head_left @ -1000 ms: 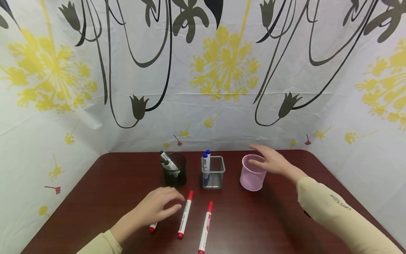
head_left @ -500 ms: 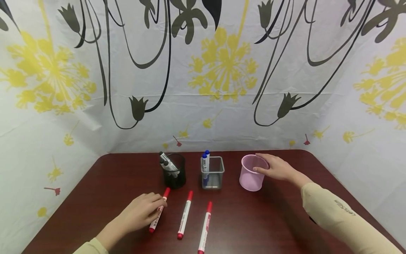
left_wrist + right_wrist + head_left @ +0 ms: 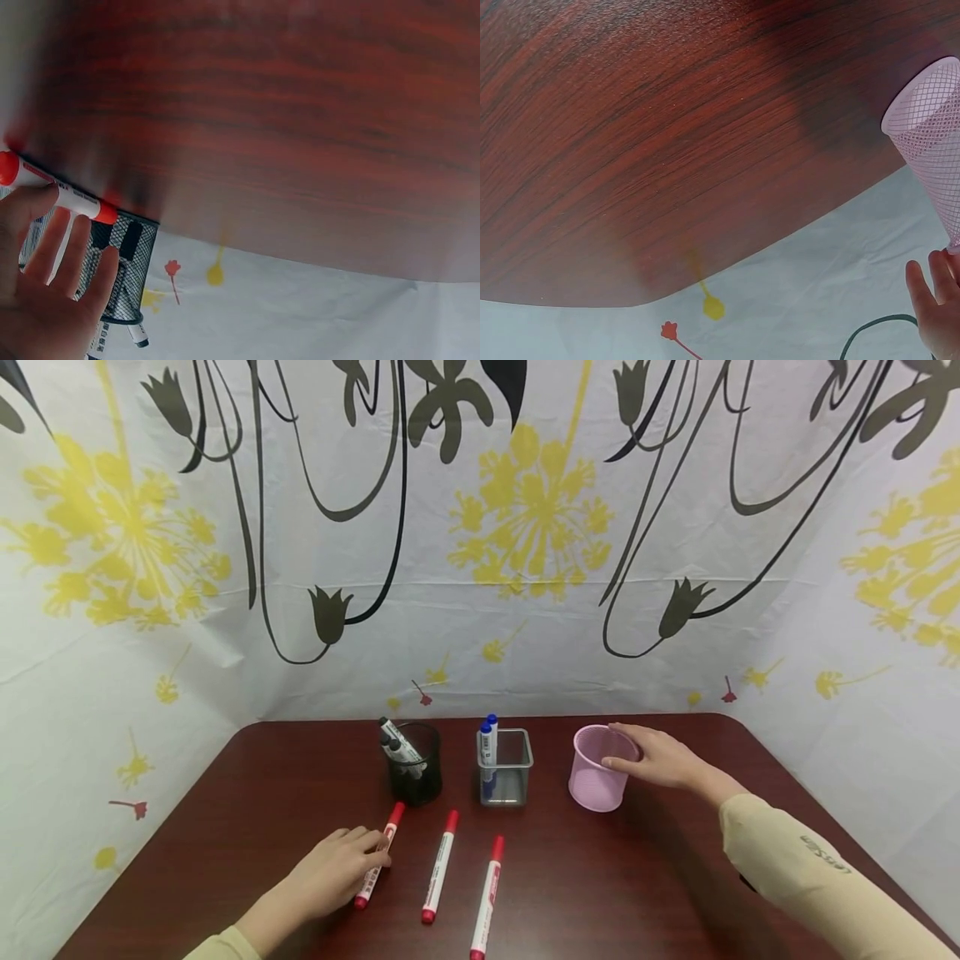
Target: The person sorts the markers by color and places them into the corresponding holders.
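My left hand (image 3: 333, 870) pinches the leftmost red-capped marker (image 3: 368, 887), which lies on the table. In the left wrist view the thumb lies across that marker's white barrel, the fingers partly behind it. Two more red-capped markers, a middle one (image 3: 438, 870) and a right one (image 3: 487, 895), lie apart to its right. At the back right, my right hand (image 3: 663, 758) grips the rim of an upright pink mesh pen cup (image 3: 596, 787). Only some fingers of the right hand (image 3: 939, 315) show at the lower right in the right wrist view, by the cup's rim.
A black mesh pen cup (image 3: 416, 787) with several black-capped markers stands at the back left. Beside it is a square grey mesh holder (image 3: 512, 787) with two blue-capped markers. Behind the dark red-brown table (image 3: 285, 793) hangs a flower-patterned cloth (image 3: 442, 635).
My left hand has moved left and down onto the leftmost red marker. My right hand has lowered from above the pink cup to its rim.
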Tool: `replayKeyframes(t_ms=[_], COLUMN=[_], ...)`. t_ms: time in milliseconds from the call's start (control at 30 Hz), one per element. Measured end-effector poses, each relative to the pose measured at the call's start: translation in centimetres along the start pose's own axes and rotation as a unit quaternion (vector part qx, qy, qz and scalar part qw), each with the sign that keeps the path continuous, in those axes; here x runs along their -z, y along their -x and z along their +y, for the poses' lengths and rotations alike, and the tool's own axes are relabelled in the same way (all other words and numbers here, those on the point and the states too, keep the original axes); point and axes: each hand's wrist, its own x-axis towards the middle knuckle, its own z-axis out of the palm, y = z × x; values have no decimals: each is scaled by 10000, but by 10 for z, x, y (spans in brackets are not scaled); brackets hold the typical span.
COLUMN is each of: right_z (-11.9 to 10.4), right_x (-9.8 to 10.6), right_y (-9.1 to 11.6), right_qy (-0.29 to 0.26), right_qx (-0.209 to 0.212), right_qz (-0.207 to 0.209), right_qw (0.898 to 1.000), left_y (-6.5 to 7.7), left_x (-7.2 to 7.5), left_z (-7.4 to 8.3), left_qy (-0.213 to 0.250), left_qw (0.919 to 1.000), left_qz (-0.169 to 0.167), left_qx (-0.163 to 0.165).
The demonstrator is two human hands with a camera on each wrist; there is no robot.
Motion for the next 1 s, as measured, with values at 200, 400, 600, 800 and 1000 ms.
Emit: replayKeyframes(t_ms=[200,400,600,800,1000], right_z=[0,1,1,-1,-1], right_x=[-1,-1,0,2,5], right_y=[1,0,-1,-2,-3], right_qy=[-22,-26,-9,49,45], right_qx=[31,62,94,-57,-35], right_qz=[-32,-26,-1,-139,-219], right_qw=[10000,10000,10000,9999,9997], left_y=[-1,-2,-4,-3,-10], left_x=[-4,-5,-5,-4,2], left_z=[1,3,4,5,8], left_qy=[-399,-238,-134,-151,-139], left_qw=[9986,9971,9956,9937,9884], left_qz=[-83,-58,69,271,864], left_qx=[-324,-716,-930,-1076,-1238])
